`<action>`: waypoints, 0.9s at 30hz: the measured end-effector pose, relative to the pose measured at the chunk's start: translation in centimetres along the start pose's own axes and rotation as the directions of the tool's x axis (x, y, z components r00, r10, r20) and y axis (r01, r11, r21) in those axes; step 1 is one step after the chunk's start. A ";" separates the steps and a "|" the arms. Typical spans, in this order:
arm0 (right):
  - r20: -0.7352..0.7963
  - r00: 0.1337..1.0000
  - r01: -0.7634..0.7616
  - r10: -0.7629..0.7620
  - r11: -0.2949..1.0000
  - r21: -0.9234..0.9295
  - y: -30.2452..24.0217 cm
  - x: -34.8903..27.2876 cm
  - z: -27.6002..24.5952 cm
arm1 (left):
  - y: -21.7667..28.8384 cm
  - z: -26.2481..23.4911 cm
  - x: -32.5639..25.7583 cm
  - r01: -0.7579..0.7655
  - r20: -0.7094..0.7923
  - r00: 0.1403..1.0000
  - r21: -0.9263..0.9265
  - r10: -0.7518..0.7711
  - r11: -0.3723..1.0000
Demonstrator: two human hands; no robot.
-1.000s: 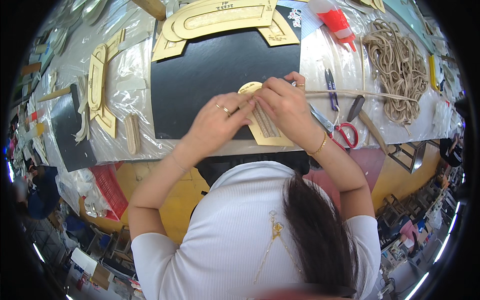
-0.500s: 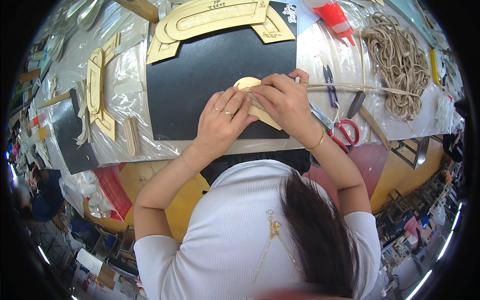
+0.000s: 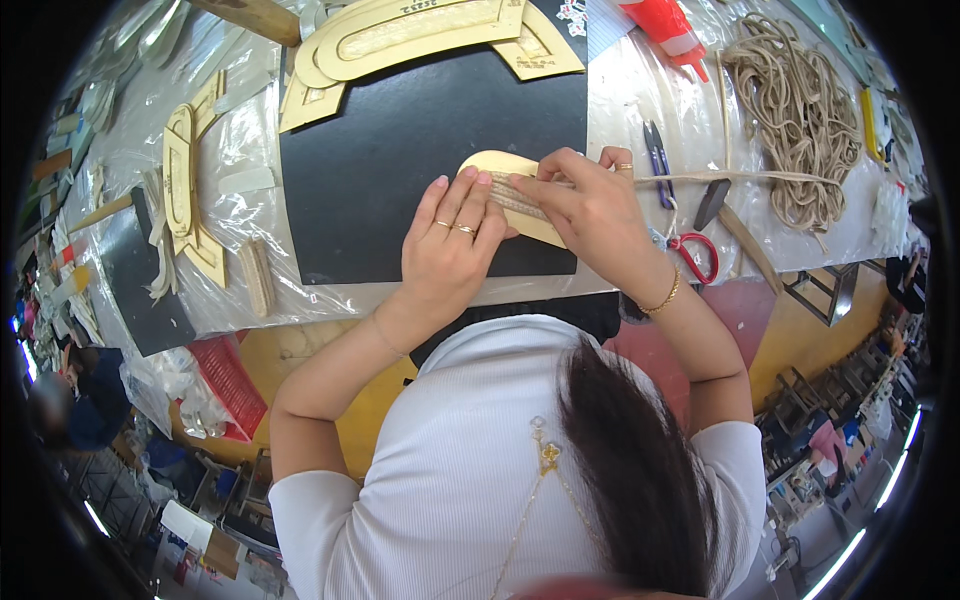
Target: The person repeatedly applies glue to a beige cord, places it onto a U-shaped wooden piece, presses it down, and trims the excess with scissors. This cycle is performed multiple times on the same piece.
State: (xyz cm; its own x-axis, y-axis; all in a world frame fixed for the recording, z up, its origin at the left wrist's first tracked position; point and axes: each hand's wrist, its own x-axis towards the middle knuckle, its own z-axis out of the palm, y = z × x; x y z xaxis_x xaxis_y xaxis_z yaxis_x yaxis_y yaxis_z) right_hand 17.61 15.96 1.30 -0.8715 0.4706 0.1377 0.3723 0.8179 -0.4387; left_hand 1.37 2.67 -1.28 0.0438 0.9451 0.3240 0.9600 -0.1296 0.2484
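Note:
A tan sole-shaped piece [image 3: 497, 168] with rows of beige cord across it lies on a black mat [image 3: 400, 170]. My left hand [image 3: 452, 245] presses flat on its near end, fingers together. My right hand [image 3: 590, 205] pinches the cord [image 3: 760, 178] against the piece's right side. The cord runs taut to the right toward a heap of rope [image 3: 795, 110].
Red-handled scissors [image 3: 693, 255], a hammer [image 3: 735, 215] and dark pliers [image 3: 658, 160] lie right of my hands. Tan sole templates [image 3: 410, 30] sit at the mat's far edge and others [image 3: 185, 185] to the left. A red basket [image 3: 225, 385] hangs below the plastic-covered table edge.
The sole piece and both hands have shifted from the table's near edge farther onto the black mat, and my left hand now lies flatter on it.

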 end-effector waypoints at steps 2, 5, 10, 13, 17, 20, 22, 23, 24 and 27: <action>0.007 1.000 0.015 -0.015 1.000 0.027 0.3 -0.2 -0.2 | 0.0 0.0 -0.1 0.014 -0.005 1.000 -0.013 -0.014 1.000; 0.014 0.999 0.036 -0.037 0.999 0.027 0.5 -0.3 -0.2 | -0.2 0.0 0.0 0.023 -0.006 1.000 -0.036 -0.023 0.999; 0.004 0.999 0.038 -0.038 0.998 0.043 0.7 -0.4 0.0 | -0.1 -0.1 0.5 0.051 0.022 0.999 -0.088 -0.049 0.995; -0.008 0.999 0.045 -0.045 0.998 0.036 0.8 -0.5 0.1 | -0.2 0.0 0.8 0.050 0.050 0.998 -0.122 -0.044 0.991; 0.057 0.996 0.066 -0.065 0.998 -0.015 0.8 -0.3 -0.3 | -0.5 -0.5 1.2 0.015 0.114 0.993 -0.079 -0.006 0.997; 0.089 0.992 0.098 -0.091 0.992 -0.083 0.4 0.2 -0.8 | -0.6 -0.9 1.3 -0.005 0.149 0.989 -0.048 0.012 0.999; 0.090 0.988 0.133 -0.127 0.989 -0.067 0.1 0.9 -0.6 | -0.8 -1.3 0.9 0.034 0.153 0.988 -0.056 -0.025 0.998; 0.070 0.985 0.162 -0.158 0.985 -0.057 -0.4 1.4 -0.1 | -0.8 -1.7 0.4 0.094 0.124 0.988 -0.037 -0.088 0.995; 0.049 0.982 0.185 -0.183 0.981 -0.050 -0.9 1.8 0.4 | -1.0 -2.1 -0.2 0.152 0.098 0.984 -0.027 -0.149 0.988; 0.071 0.974 0.214 -0.214 0.977 0.000 -2.5 3.7 2.8 | -2.4 -3.0 -2.0 0.196 0.040 0.980 -0.097 -0.193 0.976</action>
State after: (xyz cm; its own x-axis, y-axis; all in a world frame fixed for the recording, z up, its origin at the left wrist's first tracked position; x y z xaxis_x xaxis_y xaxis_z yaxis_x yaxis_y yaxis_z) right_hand 12.59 14.67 0.43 -0.9513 0.2601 0.1652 0.1766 0.8996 -0.3994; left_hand -1.86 0.22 0.18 -0.1309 0.9636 0.2330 0.9186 0.0295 0.3940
